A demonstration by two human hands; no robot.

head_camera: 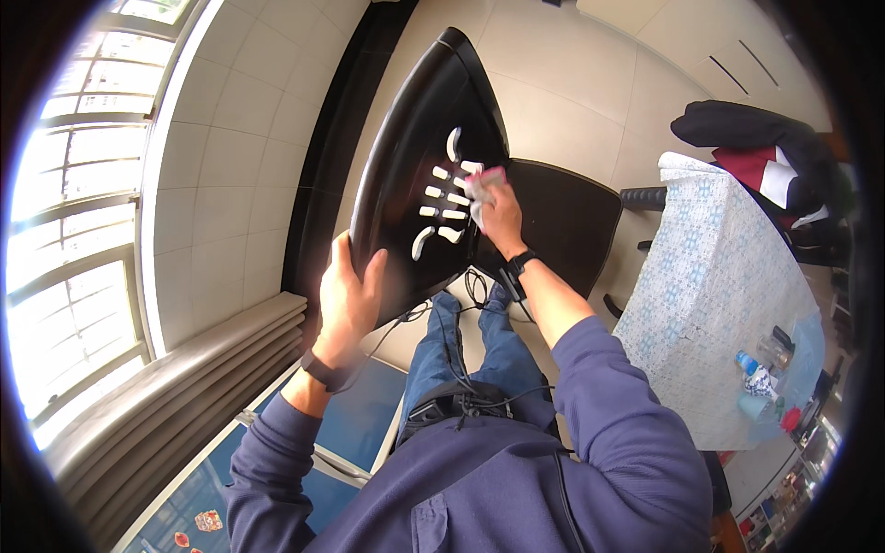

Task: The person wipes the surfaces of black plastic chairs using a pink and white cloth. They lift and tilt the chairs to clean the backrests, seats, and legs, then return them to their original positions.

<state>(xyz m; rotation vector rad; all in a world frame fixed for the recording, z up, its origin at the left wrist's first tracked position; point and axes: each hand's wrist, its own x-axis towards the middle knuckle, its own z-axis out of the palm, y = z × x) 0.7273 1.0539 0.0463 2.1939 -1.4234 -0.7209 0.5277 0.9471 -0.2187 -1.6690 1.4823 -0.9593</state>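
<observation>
A dark glossy chair backrest (408, 173) stands before me, with several pale slots and curved openings cut through its middle. The dark chair seat (563, 214) extends to its right. My left hand (352, 297) grips the near left edge of the backrest, its thumb lying over the face. In my right hand (501, 214) is a bunched pink-and-white cloth (482, 185), pressed against the backrest beside the right-hand openings. The fingers of that hand are partly hidden by the cloth.
At right stands a table with a blue-patterned tablecloth (705, 269), bearing a blue cup (753, 406) and other small items. Dark clothing (760, 138) lies beyond it. Thin cables (476, 287) hang near my feet. A tiled wall (228, 131) and gathered curtain (187, 373) run along the left.
</observation>
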